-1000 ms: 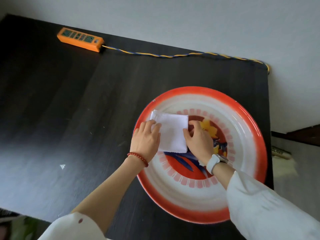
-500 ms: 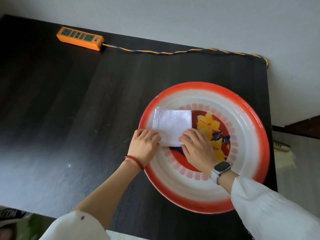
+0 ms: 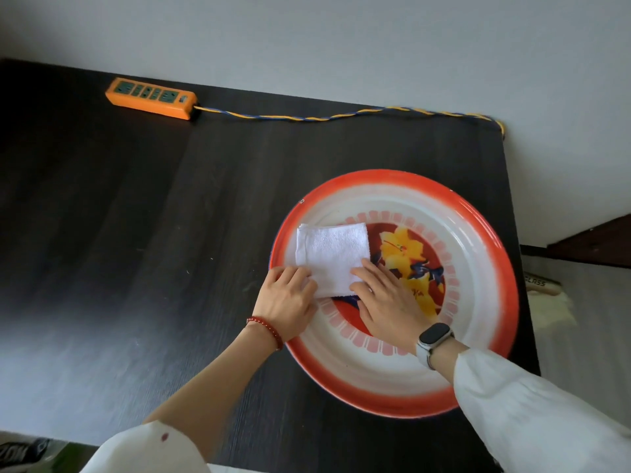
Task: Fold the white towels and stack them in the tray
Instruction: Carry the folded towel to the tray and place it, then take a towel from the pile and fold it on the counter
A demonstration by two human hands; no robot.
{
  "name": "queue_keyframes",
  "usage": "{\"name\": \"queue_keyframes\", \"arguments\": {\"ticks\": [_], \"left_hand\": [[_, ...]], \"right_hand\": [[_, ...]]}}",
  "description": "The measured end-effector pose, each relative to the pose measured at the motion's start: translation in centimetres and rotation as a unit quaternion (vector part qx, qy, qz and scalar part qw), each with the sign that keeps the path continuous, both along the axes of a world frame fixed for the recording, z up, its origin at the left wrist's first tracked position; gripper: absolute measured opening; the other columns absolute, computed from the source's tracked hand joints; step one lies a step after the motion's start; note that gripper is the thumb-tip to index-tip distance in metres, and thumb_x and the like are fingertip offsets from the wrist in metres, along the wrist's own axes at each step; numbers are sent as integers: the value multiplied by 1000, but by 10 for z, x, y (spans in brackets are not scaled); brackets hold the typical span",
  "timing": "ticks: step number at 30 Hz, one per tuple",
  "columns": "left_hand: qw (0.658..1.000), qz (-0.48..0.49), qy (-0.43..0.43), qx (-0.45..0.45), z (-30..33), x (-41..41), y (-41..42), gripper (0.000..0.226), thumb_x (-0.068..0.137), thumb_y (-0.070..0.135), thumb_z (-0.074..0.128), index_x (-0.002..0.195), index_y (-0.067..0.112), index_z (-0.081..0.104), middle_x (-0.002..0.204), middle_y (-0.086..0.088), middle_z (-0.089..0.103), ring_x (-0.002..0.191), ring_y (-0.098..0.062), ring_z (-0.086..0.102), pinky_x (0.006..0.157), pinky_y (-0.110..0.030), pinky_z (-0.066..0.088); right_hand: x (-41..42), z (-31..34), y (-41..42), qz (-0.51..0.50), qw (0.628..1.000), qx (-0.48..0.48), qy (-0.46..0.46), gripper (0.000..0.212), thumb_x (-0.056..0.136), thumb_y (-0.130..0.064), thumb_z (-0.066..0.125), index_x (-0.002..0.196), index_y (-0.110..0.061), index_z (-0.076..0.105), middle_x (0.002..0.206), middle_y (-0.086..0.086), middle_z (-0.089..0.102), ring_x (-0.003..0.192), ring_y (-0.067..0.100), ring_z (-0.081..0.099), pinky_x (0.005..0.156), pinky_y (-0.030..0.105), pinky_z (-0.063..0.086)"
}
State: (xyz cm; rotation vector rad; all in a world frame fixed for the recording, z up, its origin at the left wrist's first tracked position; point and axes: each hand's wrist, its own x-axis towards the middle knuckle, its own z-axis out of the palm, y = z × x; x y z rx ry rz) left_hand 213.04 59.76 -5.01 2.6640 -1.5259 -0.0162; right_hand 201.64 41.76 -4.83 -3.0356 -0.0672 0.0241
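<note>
On the dark tabletop [image 3: 136, 233], a folded white towel [image 3: 333, 254] is laid in the left part of the red-rimmed tray [image 3: 478, 380]. Its near corners are pressed down by the left hand [image 3: 286, 302] and right hand [image 3: 389, 305], fingers flat.
</note>
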Motion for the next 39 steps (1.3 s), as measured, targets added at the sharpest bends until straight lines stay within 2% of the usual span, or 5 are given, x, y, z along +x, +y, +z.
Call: {"name": "queue_keyframes", "arguments": {"ticks": [7,10,16,25,39], "left_hand": [[991,94,27,89,17,3,-18,38,44,17,84,78,17,67,93,-3,66,81,-22,65,69,-32,51],[986,106,66,110,41,-14,-25,41,84,33,59,122,19,52,138,-2,43,128,-22,40,100,-37,35],[991,58,87,81,111,-87,-101,46,94,30,40,139,23,31,148,0,29,136,-22,26,111,-40,22],[960,-255,110,-28,223,-490,-305,41,93,30,40,133,20,43,137,-4,45,126,-24,41,103,-38,30],[713,-686,142,-27,268,-1159,-366,23,93,23,40,103,12,57,108,-7,58,101,-25,55,79,-31,43]], "right_hand": [[2,16,2,-32,990,100,93,37,95,-11,35,132,-13,37,151,2,18,144,18,-2,115,34,21],[-13,39,-3,-69,991,110,34,34,95,-14,37,128,-10,45,148,4,29,143,19,8,115,34,14],[-118,107,-55,-236,948,206,-55,30,94,-15,40,120,-14,55,124,2,56,119,16,48,98,26,35],[-566,191,-141,-565,784,181,-183,21,92,-12,47,105,-6,62,107,12,65,99,29,60,86,36,45],[-1178,233,-35,-879,386,48,-275,23,91,-9,46,107,-8,62,99,11,68,93,28,61,76,28,43]]}}
